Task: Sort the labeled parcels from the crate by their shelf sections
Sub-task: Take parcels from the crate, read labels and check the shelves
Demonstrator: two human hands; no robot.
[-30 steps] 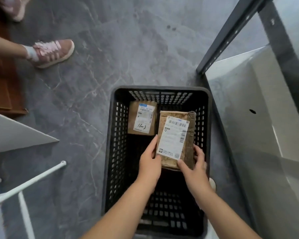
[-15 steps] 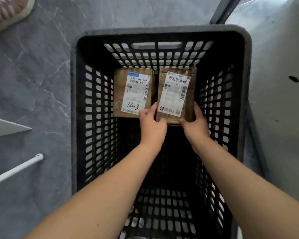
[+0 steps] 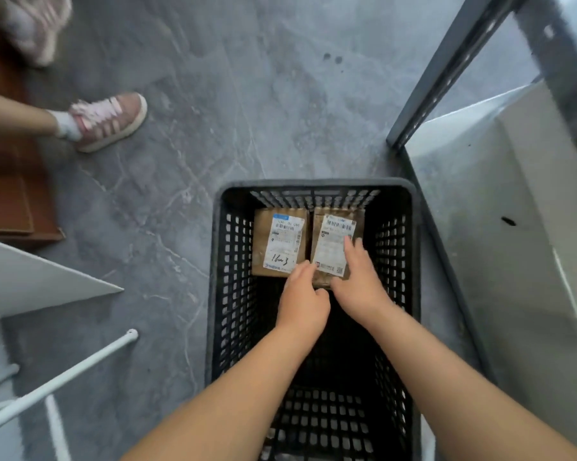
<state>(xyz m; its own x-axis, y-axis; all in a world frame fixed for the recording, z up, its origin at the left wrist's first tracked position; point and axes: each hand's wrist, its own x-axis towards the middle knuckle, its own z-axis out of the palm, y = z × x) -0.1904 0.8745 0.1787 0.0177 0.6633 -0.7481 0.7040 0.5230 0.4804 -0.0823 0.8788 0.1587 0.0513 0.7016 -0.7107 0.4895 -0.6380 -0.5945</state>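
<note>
Right hand [image 3: 358, 281] moved from parcel edge onto its label

Shoe [image 3: 111, 119] on floor, far left. Crate [image 3: 313, 185]: left parcel [image 3: 260, 241] flat at far end, label up. Left hand [image 3: 302, 296] curled round near left corner of right parcel [image 3: 330, 247], which lies just beside the first. Right hand flat, fingers straight, on its label. Shelf [image 3: 513, 227] at right.

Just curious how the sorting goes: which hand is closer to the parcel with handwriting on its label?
Left. Fingertips of the left hand reach the near right corner of the handwritten-label parcel; the right hand lies flat on the neighbouring parcel, further right.
</note>
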